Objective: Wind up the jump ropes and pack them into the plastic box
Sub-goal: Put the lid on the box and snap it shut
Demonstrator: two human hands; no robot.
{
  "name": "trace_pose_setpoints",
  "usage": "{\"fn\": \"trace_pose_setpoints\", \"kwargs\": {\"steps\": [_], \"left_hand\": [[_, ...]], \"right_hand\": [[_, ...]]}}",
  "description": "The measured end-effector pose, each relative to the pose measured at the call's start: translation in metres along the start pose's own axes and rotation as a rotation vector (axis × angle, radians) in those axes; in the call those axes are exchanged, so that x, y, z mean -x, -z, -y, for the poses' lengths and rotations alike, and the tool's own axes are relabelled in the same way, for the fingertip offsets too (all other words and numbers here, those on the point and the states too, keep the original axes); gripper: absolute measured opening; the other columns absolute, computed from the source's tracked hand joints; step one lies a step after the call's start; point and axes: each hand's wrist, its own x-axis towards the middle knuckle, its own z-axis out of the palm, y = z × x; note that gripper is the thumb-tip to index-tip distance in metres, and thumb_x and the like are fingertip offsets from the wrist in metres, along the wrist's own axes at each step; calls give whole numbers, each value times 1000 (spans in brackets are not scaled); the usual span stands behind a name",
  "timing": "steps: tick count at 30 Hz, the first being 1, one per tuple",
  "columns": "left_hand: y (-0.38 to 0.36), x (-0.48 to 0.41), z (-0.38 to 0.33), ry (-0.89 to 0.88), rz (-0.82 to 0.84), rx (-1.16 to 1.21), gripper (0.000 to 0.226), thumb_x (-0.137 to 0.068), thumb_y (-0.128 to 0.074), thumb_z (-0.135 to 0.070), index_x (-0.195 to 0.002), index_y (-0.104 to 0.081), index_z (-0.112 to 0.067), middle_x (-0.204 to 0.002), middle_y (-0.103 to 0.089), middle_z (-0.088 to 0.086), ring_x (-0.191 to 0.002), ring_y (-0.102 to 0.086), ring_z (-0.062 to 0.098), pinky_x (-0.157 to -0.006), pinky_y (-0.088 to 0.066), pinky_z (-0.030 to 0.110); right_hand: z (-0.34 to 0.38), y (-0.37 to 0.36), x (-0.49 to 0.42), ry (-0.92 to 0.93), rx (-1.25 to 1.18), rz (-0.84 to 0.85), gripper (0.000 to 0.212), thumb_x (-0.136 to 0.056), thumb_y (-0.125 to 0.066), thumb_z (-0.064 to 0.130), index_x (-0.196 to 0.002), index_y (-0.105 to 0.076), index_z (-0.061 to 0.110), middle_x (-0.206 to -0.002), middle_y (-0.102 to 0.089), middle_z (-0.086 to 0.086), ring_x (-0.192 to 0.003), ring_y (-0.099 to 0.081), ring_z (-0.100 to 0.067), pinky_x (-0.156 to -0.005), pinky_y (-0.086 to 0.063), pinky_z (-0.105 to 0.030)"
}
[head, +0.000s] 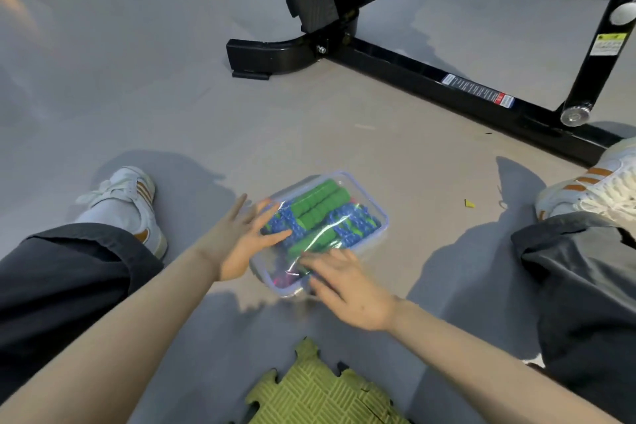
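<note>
Ropes lie wound in the box, lid on; left hand and right hand press it with flat fingers; probably only snapping shut remains.

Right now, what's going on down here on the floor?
A person sits on the grey floor with a clear plastic box between their legs. The jump ropes, with green handles and blue beads, are already inside under a clear lid. The left hand and right hand rest on the lid with fingers straight, apparently pressing it closed.
</note>
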Motion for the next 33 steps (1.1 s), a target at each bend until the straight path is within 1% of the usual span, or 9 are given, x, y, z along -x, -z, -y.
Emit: {"fn": "trace_pose_setpoints", "kwargs": {"steps": [3,7,11,14,17,22,28,30,33], "left_hand": [[-5,-2,-53,249,-14,200,48,-66,-60,-35,-107,-73,-14,-118,-65,18,-107,-64,34,-94,-46,51],[-22,-4,-113,485,60,371,86,-89,-7,-73,-148,-30,-14,-153,-20,19,-143,-19,36,-116,-3,49],[-34,2,-99,378,110,290,78,-92,-7,-70,-142,-33,-15,-144,-41,22,-136,-31,32,-108,-18,50],[-37,10,-79,309,62,261,83,-91,-15,-72,-145,-33,-12,-149,-36,14,-140,-24,24,-110,-14,45],[-38,13,-70,289,45,274,81,-91,-17,-71,-146,-33,-14,-151,-34,9,-140,-21,21,-113,-8,40],[-44,10,-66,326,18,311,68,-95,-15,-65,-145,-30,-21,-150,-35,6,-139,-23,21,-114,-8,40],[-26,-15,-81,374,-22,300,79,-78,-38,-61,-130,-54,-4,-142,-46,17,-136,-38,30,-113,-9,43],[-16,-43,-93,368,1,342,89,-78,-28,-69,-141,-43,-7,-151,-33,12,-142,-28,27,-117,-6,43],[-18,-68,-107,295,52,246,86,-83,-21,-67,-141,-43,-7,-147,-42,10,-136,-39,25,-111,-30,49]], "right_hand": [[-41,10,-5,-117,76,-97,43,-90,-34,25,-125,-52,8,-137,-48,-17,-124,-39,-32,-107,-22,-39],[-78,21,13,-240,209,38,74,-83,-16,51,-148,-13,15,-154,-3,-5,-145,-6,-29,-114,6,-25],[-82,31,23,-147,366,96,68,-91,-22,61,-145,-32,20,-146,-38,-16,-125,-42,-35,-103,-30,-40],[-96,41,21,14,430,117,58,-93,-23,61,-138,-38,28,-127,-54,-12,-101,-51,-29,-92,-33,-35],[-105,43,13,70,357,132,64,-89,-33,65,-139,-39,25,-128,-48,-15,-118,-36,-31,-102,-35,-41],[-114,35,8,-40,278,149,88,-79,-27,78,-148,-2,29,-157,1,2,-140,-5,-21,-113,-11,-33],[-108,31,8,-68,317,134,87,-80,-20,78,-148,-10,23,-157,-11,-6,-137,-20,-35,-110,-23,-44],[-109,31,8,-48,345,116,85,-83,-20,76,-148,-18,21,-155,-20,-10,-133,-29,-38,-106,-31,-47],[-109,28,6,15,420,59,79,-87,-20,71,-144,-35,17,-148,-35,-16,-124,-40,-38,-96,-43,-45]]}}
